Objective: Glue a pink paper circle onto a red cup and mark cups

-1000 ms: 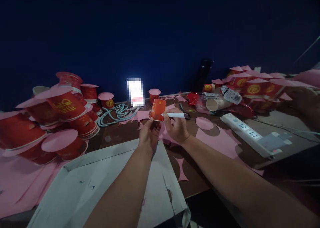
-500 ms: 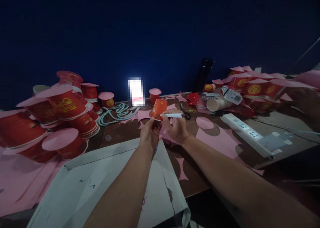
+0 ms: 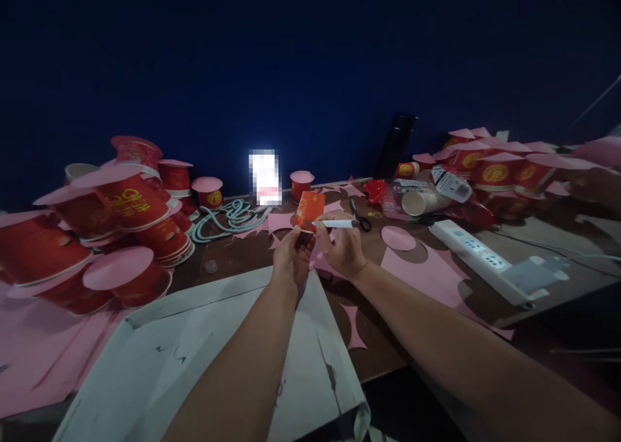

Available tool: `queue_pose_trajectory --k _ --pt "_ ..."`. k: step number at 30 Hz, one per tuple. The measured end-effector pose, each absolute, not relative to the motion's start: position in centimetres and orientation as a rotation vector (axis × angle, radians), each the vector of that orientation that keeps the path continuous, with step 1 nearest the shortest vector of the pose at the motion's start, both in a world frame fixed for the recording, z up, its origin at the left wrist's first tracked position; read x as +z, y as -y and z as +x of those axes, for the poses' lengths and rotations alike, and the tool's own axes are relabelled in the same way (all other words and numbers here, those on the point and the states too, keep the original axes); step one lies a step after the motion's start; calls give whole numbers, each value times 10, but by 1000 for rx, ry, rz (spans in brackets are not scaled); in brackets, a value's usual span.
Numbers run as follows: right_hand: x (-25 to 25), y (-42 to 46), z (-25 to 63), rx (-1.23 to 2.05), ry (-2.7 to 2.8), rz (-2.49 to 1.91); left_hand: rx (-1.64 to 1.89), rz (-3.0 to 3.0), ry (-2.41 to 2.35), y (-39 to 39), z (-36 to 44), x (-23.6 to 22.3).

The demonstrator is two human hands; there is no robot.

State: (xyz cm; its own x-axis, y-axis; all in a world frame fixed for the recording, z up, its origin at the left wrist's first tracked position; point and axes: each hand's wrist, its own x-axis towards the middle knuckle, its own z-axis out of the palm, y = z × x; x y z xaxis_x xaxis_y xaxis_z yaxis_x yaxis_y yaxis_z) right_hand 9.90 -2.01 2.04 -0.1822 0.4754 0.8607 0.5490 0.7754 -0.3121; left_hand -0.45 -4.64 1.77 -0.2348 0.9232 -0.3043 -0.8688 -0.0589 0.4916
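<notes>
My left hand (image 3: 291,257) is closed on the lower edge of a red paper cup (image 3: 311,209) with gold print, held up over the table. My right hand (image 3: 343,251) grips a white pen (image 3: 339,223) with a dark end, lying almost level across the fingers. Its left end meets the lower right part of the cup; whether it touches the cup I cannot tell. Behind the cup stands another red cup (image 3: 301,188) topped by a pink paper disc. Black-handled scissors (image 3: 361,219) lie just right of the pen.
Red cups with pink discs (image 3: 129,202) are piled at left, more (image 3: 495,170) at right. A white box (image 3: 204,338) lies under my forearms. Around are a lit screen (image 3: 265,176), a pale cable (image 3: 223,222), bagged cups (image 3: 424,201), a power strip (image 3: 478,257) and pink paper scraps (image 3: 422,274).
Hardly anything differs. The hands, cup and pen hold almost the same place, and the whole view has shifted by a few pixels.
</notes>
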Motion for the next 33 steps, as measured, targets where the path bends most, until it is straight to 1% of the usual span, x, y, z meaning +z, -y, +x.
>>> queue_pose_trajectory --k 11,33 --pt "20 20 102 -22 1699 -775 1664 59 -686 45 -8 14" --pt "19 20 100 -74 1815 -798 1653 98 -712 45 -6 16"
